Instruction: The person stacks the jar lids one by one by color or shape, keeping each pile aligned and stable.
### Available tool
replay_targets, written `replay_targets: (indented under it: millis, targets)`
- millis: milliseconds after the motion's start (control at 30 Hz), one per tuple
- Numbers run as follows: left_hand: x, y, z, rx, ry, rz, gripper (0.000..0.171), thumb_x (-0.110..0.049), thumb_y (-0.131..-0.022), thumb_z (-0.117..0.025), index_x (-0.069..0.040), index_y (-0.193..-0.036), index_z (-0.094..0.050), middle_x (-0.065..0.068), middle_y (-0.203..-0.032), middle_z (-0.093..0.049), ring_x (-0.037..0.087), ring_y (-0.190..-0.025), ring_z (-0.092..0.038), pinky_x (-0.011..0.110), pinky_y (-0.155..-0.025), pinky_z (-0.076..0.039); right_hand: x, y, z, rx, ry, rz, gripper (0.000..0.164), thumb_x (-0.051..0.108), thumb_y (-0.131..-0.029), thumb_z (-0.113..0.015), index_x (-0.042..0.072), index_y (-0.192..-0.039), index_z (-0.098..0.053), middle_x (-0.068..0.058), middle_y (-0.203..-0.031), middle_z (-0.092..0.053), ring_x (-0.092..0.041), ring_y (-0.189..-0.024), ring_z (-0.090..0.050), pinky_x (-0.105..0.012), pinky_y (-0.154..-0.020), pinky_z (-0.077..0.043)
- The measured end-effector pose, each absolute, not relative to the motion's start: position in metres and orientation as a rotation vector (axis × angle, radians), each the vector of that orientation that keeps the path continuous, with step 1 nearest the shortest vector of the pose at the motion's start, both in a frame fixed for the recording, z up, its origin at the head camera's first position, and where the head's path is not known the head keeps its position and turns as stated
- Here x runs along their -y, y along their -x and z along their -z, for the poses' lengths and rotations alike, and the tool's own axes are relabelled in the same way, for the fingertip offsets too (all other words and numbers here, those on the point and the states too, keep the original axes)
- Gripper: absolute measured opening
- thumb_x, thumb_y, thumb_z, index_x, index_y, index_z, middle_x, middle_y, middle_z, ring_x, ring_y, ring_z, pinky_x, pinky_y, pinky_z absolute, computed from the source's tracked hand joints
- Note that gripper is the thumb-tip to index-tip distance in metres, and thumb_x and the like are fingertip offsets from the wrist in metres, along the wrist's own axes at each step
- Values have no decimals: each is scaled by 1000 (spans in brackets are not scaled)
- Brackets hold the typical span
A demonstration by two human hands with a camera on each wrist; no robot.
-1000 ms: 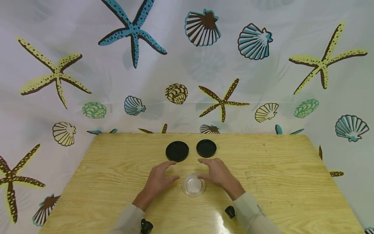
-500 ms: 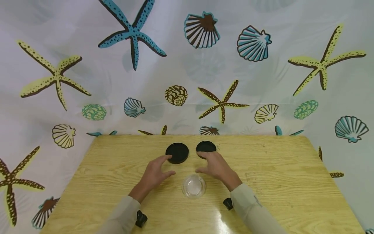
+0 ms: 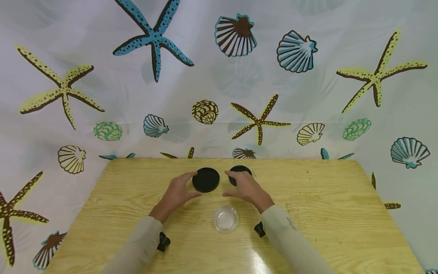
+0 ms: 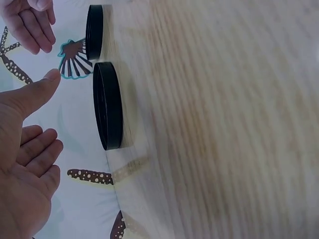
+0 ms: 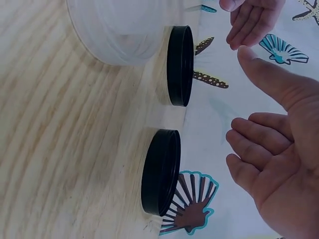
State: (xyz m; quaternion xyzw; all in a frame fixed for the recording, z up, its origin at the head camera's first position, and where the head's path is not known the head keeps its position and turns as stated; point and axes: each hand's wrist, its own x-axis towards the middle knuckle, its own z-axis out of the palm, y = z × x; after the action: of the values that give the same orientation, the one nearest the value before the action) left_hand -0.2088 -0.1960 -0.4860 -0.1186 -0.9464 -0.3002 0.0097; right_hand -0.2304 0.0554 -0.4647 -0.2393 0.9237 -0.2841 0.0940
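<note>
Two round, black, shallow lids with raised rims lie near the back of the table. Beside the larger lid [image 3: 206, 180] is my left hand [image 3: 176, 193], thumb and fingers spread apart around its left side and holding nothing. My right hand [image 3: 246, 187] hovers over the near part of the smaller lid [image 3: 240, 168], partly hiding it in the head view; its fingers are also spread and hold nothing. A clear round container [image 3: 225, 219] stands on the table between the forearms, nearer to me than both lids. The right wrist view shows part of its see-through wall [image 5: 117, 52].
The wooden table [image 3: 328, 213] ends at the back against a white cloth [image 3: 191, 83] printed with starfish and shells, which also hangs at both sides. Small black devices sit at the left wrist [image 3: 163, 242] and right wrist [image 3: 260, 229].
Both hands have moved forward, from beside the clear container to the black lids, the right one also shifting slightly left. The lids and container stay in place.
</note>
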Motion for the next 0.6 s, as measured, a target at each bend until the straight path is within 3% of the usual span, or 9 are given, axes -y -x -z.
replay_targets:
  millis: [467, 600]
  targets:
    - [207, 238, 491, 3076, 303, 942, 82, -25, -74, -82, -2, -141, -42, 18, -144, -46, 40, -132, -42, 55, -104, -40, -40, 259, 480, -2703, 719, 748, 80, 38, -79, -77, 10, -145, -40, -12, -141, -50, -30, -125, -52, -44, -102, -46]
    - [208, 244, 492, 3108, 287, 936, 82, -25, -73, -83, -2, -141, -43, 18, -144, -46, 39, -132, -42, 54, -105, -40, -36, 264, 482, -2699, 694, 749, 81, 38, -78, -77, 11, -145, -40, -11, -135, -55, -29, -120, -55, -44, -101, -47]
